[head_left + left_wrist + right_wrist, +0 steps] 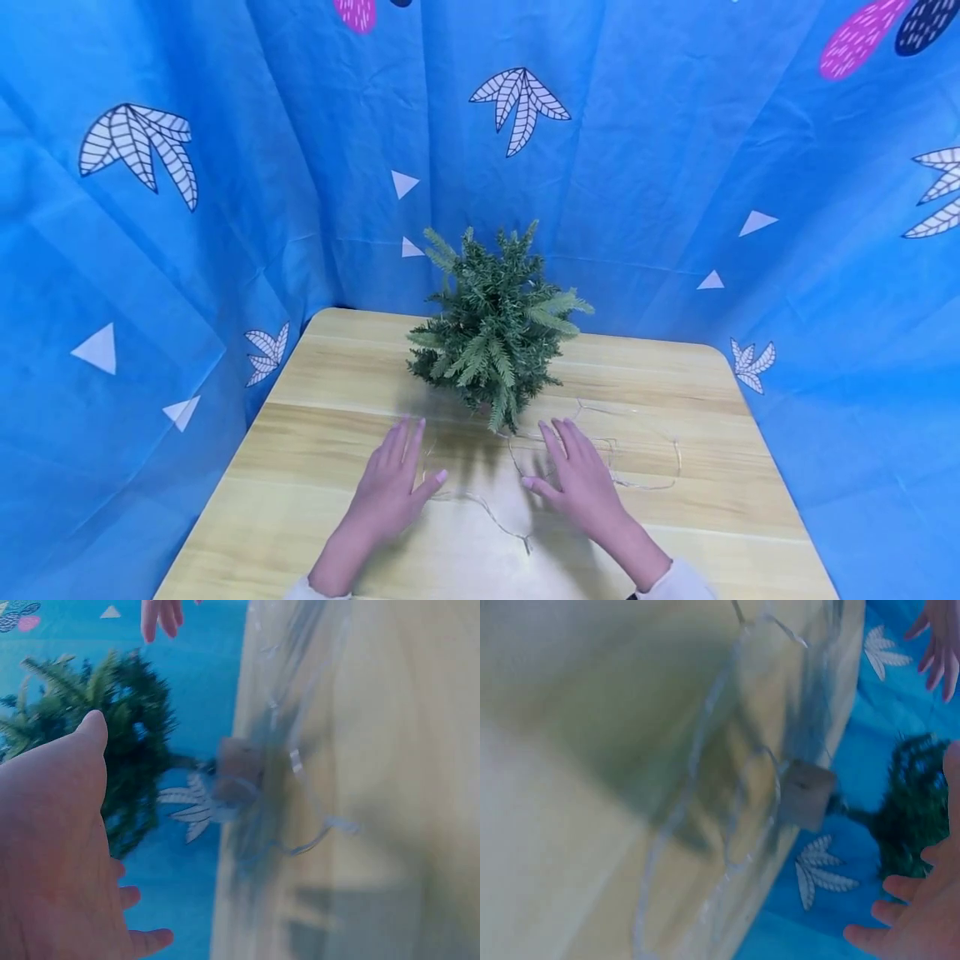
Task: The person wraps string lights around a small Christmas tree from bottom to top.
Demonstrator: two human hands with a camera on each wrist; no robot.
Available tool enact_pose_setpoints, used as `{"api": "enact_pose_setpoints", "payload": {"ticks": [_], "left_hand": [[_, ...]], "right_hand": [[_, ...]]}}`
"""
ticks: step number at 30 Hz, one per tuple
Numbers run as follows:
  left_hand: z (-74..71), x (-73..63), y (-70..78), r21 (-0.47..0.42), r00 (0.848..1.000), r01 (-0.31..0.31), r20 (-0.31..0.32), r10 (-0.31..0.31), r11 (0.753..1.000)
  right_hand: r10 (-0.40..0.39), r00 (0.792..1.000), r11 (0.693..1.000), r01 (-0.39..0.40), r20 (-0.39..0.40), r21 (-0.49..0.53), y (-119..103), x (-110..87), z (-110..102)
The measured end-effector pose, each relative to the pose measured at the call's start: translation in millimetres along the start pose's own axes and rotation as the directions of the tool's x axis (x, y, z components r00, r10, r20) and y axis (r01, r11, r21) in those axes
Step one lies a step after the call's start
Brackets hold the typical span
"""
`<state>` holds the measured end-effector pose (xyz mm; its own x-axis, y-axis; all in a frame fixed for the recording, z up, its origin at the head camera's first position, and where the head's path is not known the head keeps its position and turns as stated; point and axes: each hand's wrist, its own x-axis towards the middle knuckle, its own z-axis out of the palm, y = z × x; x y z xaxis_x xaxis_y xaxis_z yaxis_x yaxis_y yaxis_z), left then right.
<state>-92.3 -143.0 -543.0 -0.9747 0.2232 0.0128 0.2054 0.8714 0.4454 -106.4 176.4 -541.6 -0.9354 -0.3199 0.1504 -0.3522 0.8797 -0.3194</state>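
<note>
A small artificial pine tree point(495, 325) stands upright at the back middle of the table. Both wrist views show its thin trunk set in a squarish block base point(238, 769). Thin, clear string lights point(647, 486) lie in loose loops around the foot of the tree, mostly to its right and in front. My left hand point(386, 487) hovers at the front left of the tree, fingers extended and thumb spread, holding nothing. Opposite it, my right hand point(585, 483) is held over the loops at the front right, fingers also spread and holding nothing.
The light wood table point(300, 500) has rounded back corners. Blue printed curtains point(645, 167) hang behind it and along both sides, close to its edges. One strand end point(527, 543) lies on the tabletop between the two hands.
</note>
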Motion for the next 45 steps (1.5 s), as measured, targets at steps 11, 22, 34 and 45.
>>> {"api": "enact_pose_setpoints", "payload": {"ticks": [11, 22, 34, 45], "left_hand": [[58.0, -4.3, 20.6, 0.015, 0.995, -0.095, 0.04, 0.094, 0.995], [81.9, -9.5, 17.6, 0.126, 0.982, -0.186, 0.008, 0.186, 0.975], [95.4, -8.4, 7.3, 0.339, 0.924, -0.295, -0.135, 0.357, 0.893], [98.7, -7.0, 19.5, 0.362, 0.821, -0.391, -0.277, 0.499, 0.846]], "right_hand": [[-0.044, 0.997, 0.999, 0.043, 0.058, 0.021, -10.9, -25.2, 38.9], [-0.029, 0.995, 0.999, 0.027, 0.1, 0.024, -16.8, -33.8, 54.5], [-0.114, 0.992, 0.991, 0.118, 0.057, -0.059, -21.7, -34.2, 71.7], [-0.184, 0.981, 0.982, 0.185, -0.055, 0.023, -35.1, -32.7, 75.0]]}}
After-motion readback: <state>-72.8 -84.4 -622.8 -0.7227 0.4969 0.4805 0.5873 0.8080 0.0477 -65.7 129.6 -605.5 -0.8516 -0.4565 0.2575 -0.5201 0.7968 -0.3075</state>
